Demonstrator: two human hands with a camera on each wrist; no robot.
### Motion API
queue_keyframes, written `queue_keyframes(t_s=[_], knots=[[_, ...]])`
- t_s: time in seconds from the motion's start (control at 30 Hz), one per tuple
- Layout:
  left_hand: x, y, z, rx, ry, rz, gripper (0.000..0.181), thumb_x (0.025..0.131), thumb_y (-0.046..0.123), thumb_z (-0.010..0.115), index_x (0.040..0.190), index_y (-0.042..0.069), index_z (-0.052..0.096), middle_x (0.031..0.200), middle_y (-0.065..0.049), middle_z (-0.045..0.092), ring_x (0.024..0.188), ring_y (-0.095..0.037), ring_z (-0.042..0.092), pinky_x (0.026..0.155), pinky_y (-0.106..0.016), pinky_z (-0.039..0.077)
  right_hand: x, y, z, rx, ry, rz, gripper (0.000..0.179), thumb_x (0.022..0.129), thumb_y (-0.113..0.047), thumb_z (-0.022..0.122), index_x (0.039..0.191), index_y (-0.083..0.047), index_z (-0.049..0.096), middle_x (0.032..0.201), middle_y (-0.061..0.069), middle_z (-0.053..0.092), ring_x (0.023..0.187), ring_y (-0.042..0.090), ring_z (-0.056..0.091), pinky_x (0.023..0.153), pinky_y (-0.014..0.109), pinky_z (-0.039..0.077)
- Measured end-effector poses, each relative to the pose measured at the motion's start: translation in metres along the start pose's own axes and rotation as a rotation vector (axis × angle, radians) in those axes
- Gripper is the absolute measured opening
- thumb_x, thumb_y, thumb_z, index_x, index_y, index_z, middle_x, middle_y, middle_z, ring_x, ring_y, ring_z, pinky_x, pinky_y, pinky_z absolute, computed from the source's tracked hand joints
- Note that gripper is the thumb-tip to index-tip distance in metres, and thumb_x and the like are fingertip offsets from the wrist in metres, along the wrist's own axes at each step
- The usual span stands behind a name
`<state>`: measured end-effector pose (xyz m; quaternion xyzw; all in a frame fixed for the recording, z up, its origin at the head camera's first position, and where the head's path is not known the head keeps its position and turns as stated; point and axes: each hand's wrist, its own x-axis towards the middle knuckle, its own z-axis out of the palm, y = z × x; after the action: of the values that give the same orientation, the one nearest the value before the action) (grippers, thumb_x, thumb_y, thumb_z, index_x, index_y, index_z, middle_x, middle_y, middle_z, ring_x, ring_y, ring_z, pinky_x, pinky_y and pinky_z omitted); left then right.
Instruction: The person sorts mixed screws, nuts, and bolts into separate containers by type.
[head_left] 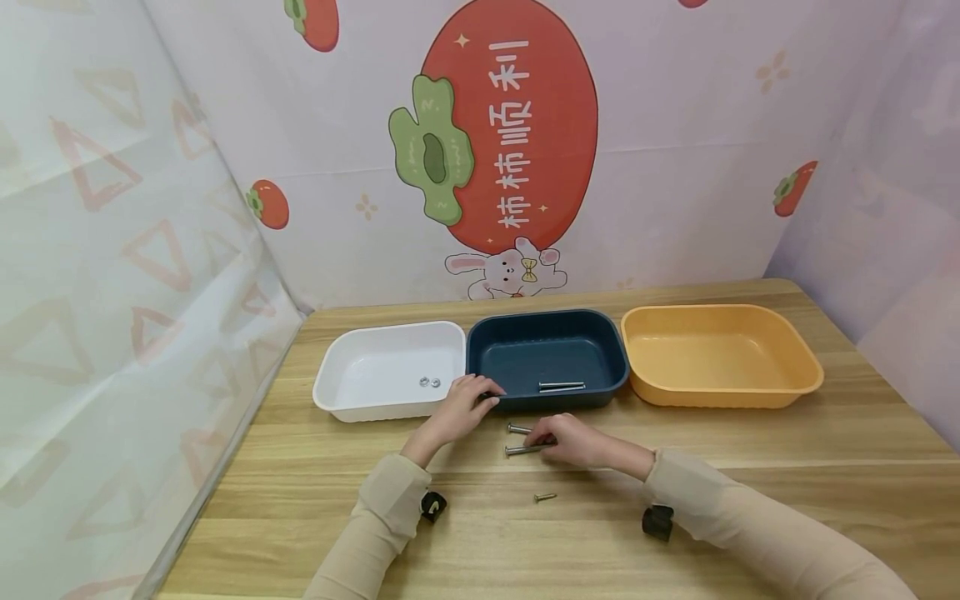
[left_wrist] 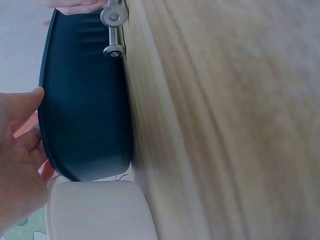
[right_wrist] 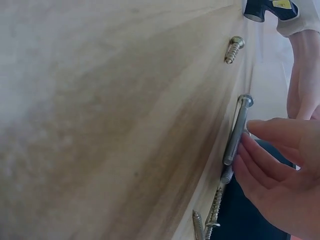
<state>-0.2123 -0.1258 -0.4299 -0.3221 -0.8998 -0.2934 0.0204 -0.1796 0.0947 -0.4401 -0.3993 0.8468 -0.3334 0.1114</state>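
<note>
My left hand [head_left: 463,408] holds the front left rim of the dark blue tray [head_left: 495,402]; in the left wrist view the thumb [left_wrist: 27,100] is at the rim and other fingers reach past it. In front of that tray my right hand [head_left: 573,442] pinches a long silver bolt [head_left: 525,450] low over the table, its far end hidden by the fingers. A second long bolt [head_left: 517,429] lies just behind, partly covered. Nearer the person lies a small screw [head_left: 545,497]. The right wrist view shows two more screws [right_wrist: 215,210] beyond the hand, which the head view hides.
Two bolts [head_left: 561,387] lie inside the blue tray. To its left stands a white tray [head_left: 341,407] with two nuts [head_left: 430,382], and to its right a yellow tray [head_left: 720,398]. All three stand in a row on the wooden table [head_left: 300,492], before a printed cloth.
</note>
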Motion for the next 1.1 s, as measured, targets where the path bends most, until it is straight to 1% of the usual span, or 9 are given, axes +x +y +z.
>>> queue_keyframes(t_s=[0.1, 0.27, 0.33, 0.47, 0.6, 0.83, 0.97, 1.1], knots=[[0.000, 0.000, 0.000, 0.000, -0.002, 0.000, 0.013, 0.089, 0.010, 0.052, 0.097, 0.006, 0.061, 0.097, -0.005, 0.060, 0.102, -0.025, 0.049, 0.098, -0.043, 0.025, 0.000, 0.000, 0.001, -0.001, -0.013, 0.000, 0.019, 0.075, 0.008, 0.061, 0.092, 0.000, 0.067, 0.089, 0.006, 0.064, 0.080, 0.012, 0.057, 0.068, 0.020, 0.047], [0.000, 0.000, 0.000, -0.001, -0.005, 0.004, 0.014, 0.089, 0.011, 0.052, 0.098, 0.006, 0.061, 0.097, -0.005, 0.060, 0.099, -0.024, 0.050, 0.096, -0.043, 0.026, -0.001, 0.001, 0.004, 0.012, -0.033, -0.018, 0.022, 0.073, 0.011, 0.059, 0.090, 0.000, 0.068, 0.084, 0.005, 0.061, 0.074, 0.014, 0.056, 0.064, 0.018, 0.046], [0.000, 0.000, 0.000, -0.002, -0.003, 0.010, 0.014, 0.089, 0.011, 0.052, 0.098, 0.006, 0.061, 0.097, -0.005, 0.060, 0.098, -0.023, 0.050, 0.095, -0.042, 0.027, -0.001, 0.002, 0.005, 0.009, -0.040, -0.038, 0.024, 0.071, 0.013, 0.059, 0.090, 0.000, 0.068, 0.083, 0.005, 0.060, 0.072, 0.015, 0.056, 0.062, 0.018, 0.045], [-0.001, 0.000, 0.000, 0.001, 0.002, 0.010, 0.014, 0.089, 0.012, 0.052, 0.098, 0.006, 0.061, 0.096, -0.004, 0.059, 0.097, -0.022, 0.050, 0.093, -0.042, 0.028, -0.001, 0.002, 0.006, 0.012, -0.059, -0.031, 0.025, 0.072, 0.012, 0.058, 0.092, -0.001, 0.068, 0.084, 0.004, 0.059, 0.073, 0.014, 0.055, 0.062, 0.018, 0.045], [-0.001, 0.001, 0.000, 0.003, -0.001, 0.007, 0.014, 0.089, 0.012, 0.052, 0.098, 0.006, 0.061, 0.097, -0.004, 0.059, 0.098, -0.023, 0.049, 0.094, -0.042, 0.028, -0.001, 0.002, 0.007, 0.006, -0.067, -0.034, 0.026, 0.073, 0.012, 0.058, 0.094, -0.001, 0.067, 0.087, 0.004, 0.059, 0.074, 0.015, 0.055, 0.063, 0.018, 0.044], [-0.001, 0.001, 0.000, 0.006, -0.004, 0.006, 0.013, 0.089, 0.011, 0.052, 0.097, 0.007, 0.061, 0.096, -0.004, 0.060, 0.097, -0.022, 0.050, 0.094, -0.042, 0.028, -0.005, 0.000, 0.005, 0.017, -0.040, -0.033, 0.027, 0.074, 0.014, 0.057, 0.094, -0.001, 0.067, 0.085, 0.005, 0.058, 0.073, 0.013, 0.053, 0.063, 0.019, 0.045], [-0.001, 0.001, -0.001, 0.010, 0.003, 0.009, 0.012, 0.088, 0.011, 0.053, 0.097, 0.008, 0.061, 0.096, -0.004, 0.060, 0.096, -0.022, 0.050, 0.093, -0.041, 0.029, -0.009, -0.001, 0.000, 0.016, 0.006, -0.038, 0.027, 0.073, 0.015, 0.057, 0.093, -0.001, 0.067, 0.083, 0.004, 0.058, 0.073, 0.012, 0.053, 0.064, 0.020, 0.045], [-0.001, 0.002, -0.001, 0.019, 0.001, 0.014, 0.013, 0.089, 0.011, 0.053, 0.097, 0.007, 0.061, 0.096, -0.004, 0.060, 0.096, -0.022, 0.050, 0.093, -0.042, 0.029, -0.013, -0.003, -0.006, -0.001, 0.054, -0.057, 0.025, 0.075, 0.012, 0.058, 0.093, -0.002, 0.068, 0.082, 0.003, 0.057, 0.074, 0.012, 0.053, 0.064, 0.021, 0.046]])
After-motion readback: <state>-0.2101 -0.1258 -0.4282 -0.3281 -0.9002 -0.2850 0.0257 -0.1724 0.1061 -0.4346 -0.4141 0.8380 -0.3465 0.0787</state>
